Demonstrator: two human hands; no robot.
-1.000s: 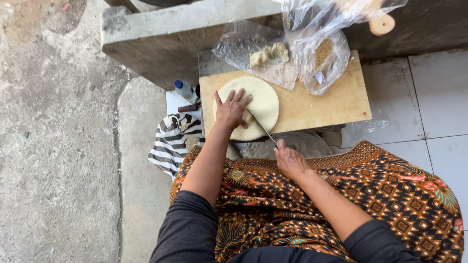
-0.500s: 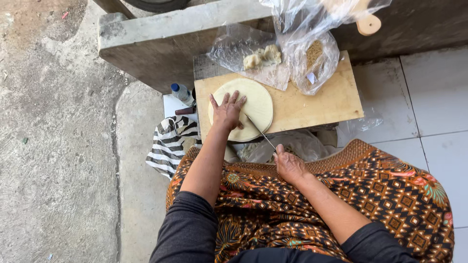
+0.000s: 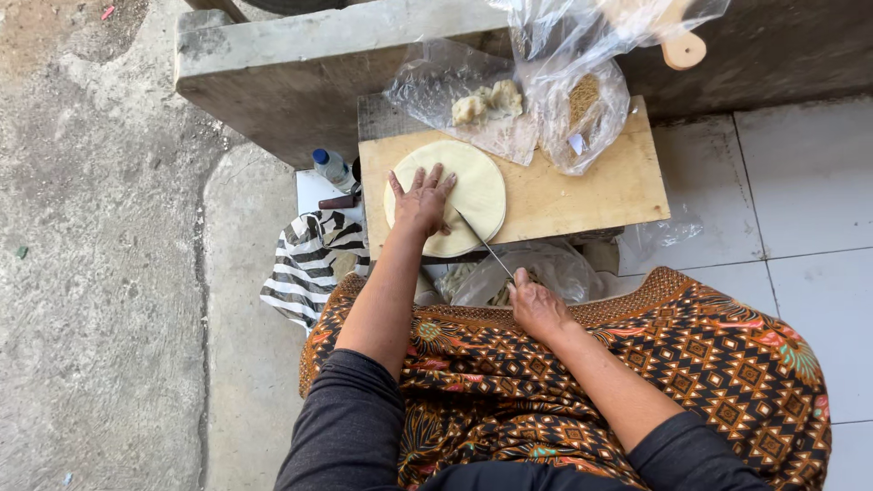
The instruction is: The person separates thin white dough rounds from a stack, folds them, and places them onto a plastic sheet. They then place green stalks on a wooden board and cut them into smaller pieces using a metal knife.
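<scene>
Left hand [image 3: 421, 202] stays flat on the pale round dough sheet [image 3: 455, 195] while the right hand [image 3: 536, 305], clenching a thin metal knife [image 3: 484, 244], has edged its blade tip inward.

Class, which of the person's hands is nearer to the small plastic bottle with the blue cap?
Left. The left hand lies flat on the round pale dough sheet, right of the bottle. The right hand holds a thin knife farther away, near the lap.
</scene>
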